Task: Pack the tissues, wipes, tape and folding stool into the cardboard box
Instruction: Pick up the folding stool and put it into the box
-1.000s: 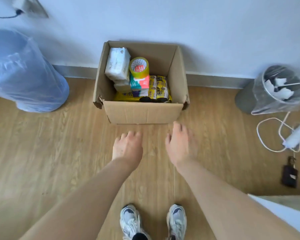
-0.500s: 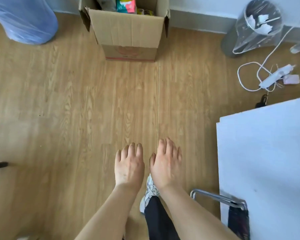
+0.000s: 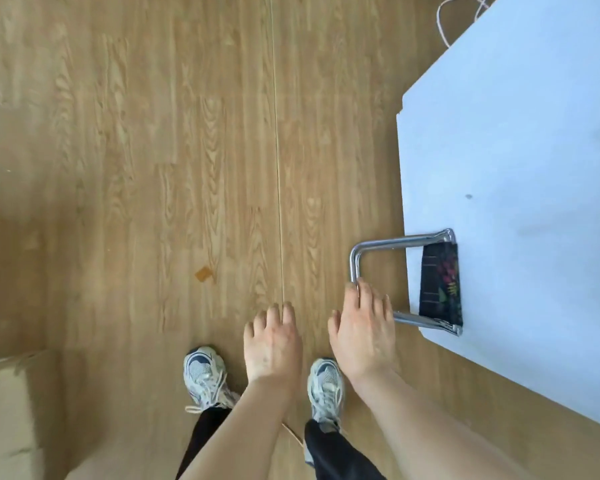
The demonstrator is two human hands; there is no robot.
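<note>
1. The folding stool (image 3: 440, 282) lies folded flat on the white table (image 3: 516, 168), at its near edge. Its chrome tube loop juts out past the edge over the wooden floor (image 3: 153, 168), and the dark patterned fabric seat rests on the tabletop.

2. The right hand (image 3: 362, 337) is stretched toward that loop, fingers spread and extended, with the fingertips (image 3: 361, 285) at or on the outer bar. It has closed on nothing; I cannot tell whether the tips actually touch the metal.

3. The left hand (image 3: 274, 344) hangs beside it over the floor, open, fingers loosely together, holding nothing.

4. The cardboard box is not in view from here. A pale tan shape at the lower left corner is too cut off to name.

5. By the look of it the stool should handle as a stiff, fairly light thing: thin steel tube, smooth and probably a little slippery, with a soft cloth seat that gives no firm hold.

6. The sensible place to take it seems to be the overhanging bar, fingers wrapped right round the tube. I would guess the two frames may swing apart when lifted, so the second hand on the far side could keep it shut.
</note>
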